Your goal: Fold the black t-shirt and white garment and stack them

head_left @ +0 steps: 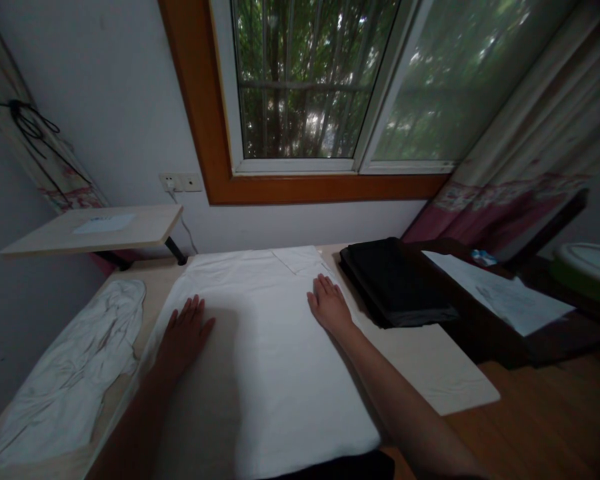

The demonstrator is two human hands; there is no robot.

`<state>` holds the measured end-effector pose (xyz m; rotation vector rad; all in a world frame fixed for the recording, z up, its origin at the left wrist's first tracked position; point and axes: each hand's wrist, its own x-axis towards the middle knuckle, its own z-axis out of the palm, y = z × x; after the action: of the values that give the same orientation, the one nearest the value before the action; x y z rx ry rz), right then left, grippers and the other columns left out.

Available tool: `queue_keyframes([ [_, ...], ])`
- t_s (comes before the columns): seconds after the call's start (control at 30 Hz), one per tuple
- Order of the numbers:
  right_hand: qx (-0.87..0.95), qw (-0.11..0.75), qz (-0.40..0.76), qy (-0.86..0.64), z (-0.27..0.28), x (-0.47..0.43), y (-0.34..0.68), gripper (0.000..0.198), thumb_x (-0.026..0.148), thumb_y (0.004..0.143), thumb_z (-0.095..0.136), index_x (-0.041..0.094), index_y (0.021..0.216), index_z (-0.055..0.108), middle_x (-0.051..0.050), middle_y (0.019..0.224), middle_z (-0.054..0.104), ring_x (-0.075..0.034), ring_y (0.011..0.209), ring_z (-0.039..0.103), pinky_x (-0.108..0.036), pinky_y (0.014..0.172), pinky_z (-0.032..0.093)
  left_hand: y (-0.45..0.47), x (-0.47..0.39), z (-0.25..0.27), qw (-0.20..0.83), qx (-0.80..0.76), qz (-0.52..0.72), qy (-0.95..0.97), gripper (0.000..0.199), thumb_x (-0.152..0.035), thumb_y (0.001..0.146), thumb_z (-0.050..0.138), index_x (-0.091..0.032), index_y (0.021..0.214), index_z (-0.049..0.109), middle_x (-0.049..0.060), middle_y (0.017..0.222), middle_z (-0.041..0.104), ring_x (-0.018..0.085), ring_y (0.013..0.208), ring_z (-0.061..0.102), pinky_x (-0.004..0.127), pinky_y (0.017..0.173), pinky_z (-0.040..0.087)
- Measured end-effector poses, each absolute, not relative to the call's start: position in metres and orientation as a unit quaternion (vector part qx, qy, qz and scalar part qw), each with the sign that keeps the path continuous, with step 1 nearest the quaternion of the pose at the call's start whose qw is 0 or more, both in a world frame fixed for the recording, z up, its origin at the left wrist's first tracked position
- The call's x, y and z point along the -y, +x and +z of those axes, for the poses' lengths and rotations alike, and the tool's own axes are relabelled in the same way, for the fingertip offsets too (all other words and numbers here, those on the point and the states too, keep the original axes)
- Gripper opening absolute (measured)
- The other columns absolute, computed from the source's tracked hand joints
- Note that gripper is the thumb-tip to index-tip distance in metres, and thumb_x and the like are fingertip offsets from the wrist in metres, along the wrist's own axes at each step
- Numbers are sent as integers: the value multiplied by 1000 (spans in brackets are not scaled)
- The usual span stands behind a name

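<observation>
A large white cloth (275,347), perhaps a garment, lies spread over the desk, with a folded-looking part at its far edge. My left hand (184,335) rests flat near its left side, fingers stretched out. Along the right edge, my right hand (330,305) also lies flat on the fabric with its fingers extended. Neither hand grips anything. A shadow falls across the left half of the cloth.
Crumpled white fabric (80,373) lies at the left. Behind it stands a small raised shelf (130,230) bearing a paper. A folded black stack (397,283) sits on the pale desk (430,367). Paper (500,293) rests on dark furniture at right. A window (310,87) is ahead.
</observation>
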<state>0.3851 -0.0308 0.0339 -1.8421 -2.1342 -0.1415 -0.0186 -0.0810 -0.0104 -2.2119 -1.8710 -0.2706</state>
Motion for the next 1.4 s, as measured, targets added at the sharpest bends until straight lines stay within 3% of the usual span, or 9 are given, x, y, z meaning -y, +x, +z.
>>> queue_keyframes([
  [0.1,765,165,-39,-621,29,28,358,41,38,105,53,17,139,58,-17,147,56,-28,128,58,-48,108,49,-17,82,-9,114,645,-95,-750,68,-48,103,25,-6,154,42,20,164,36,33,153,34,56,124,26],
  [0.2,811,192,6,-552,21,28,317,53,39,107,43,10,151,48,-20,162,39,-30,150,37,-53,122,31,-16,82,-9,109,649,-97,-746,65,-47,103,28,-10,155,42,18,163,39,32,153,34,55,124,27],
  [0.37,872,191,46,-448,8,31,252,60,46,104,47,14,154,46,-16,164,37,-29,154,31,-51,126,24,-16,82,-10,118,646,-101,-748,65,-47,104,29,-10,155,42,18,164,38,32,153,34,55,124,27],
  [0.57,866,188,46,-461,6,20,248,64,51,104,45,12,154,46,-16,164,36,-28,155,30,-47,126,24,-16,83,-10,130,640,-106,-750,65,-47,105,26,-8,154,42,19,163,38,33,152,36,56,123,29],
  [1.0,798,162,9,-580,4,-4,366,61,44,106,40,8,154,46,-18,164,37,-28,153,33,-47,125,25,-21,77,-14,107,650,-106,-745,63,-49,103,31,-13,153,44,17,164,39,32,153,35,55,123,29],
  [1.4,793,189,7,-579,6,2,376,54,38,104,43,11,149,53,-16,160,44,-28,149,39,-46,125,28,-35,-5,-1,70,714,-63,-694,67,-47,101,29,-5,150,46,21,162,41,32,151,38,50,121,32],
])
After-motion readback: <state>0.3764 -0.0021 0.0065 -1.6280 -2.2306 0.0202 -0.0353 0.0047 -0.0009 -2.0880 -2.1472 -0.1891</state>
